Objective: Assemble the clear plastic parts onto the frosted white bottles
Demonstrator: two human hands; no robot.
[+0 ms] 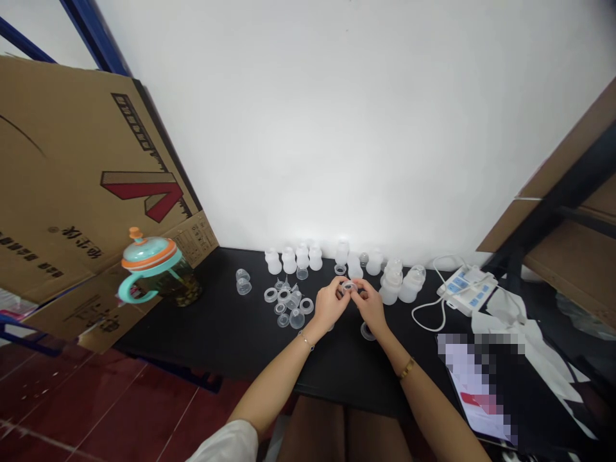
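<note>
The left hand [330, 303] and right hand [369, 305] are pinching a clear silicone ring [349, 287], which is risking a slip onto the loose clear rings [271, 294] if their grip loosens.

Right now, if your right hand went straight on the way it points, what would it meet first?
The clear ring, already at its fingertips and pinched between the right hand and left hand. Past that, probably the ring on the table, though depth is hard to judge.

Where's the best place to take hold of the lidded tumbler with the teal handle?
Best by the teal loop handle, coming from the person's left, where it juts out. Its open loop should admit fingers, unlike the smooth domed lid. The lidded tumbler stands upright, so a straight lift looks suitable.
</note>
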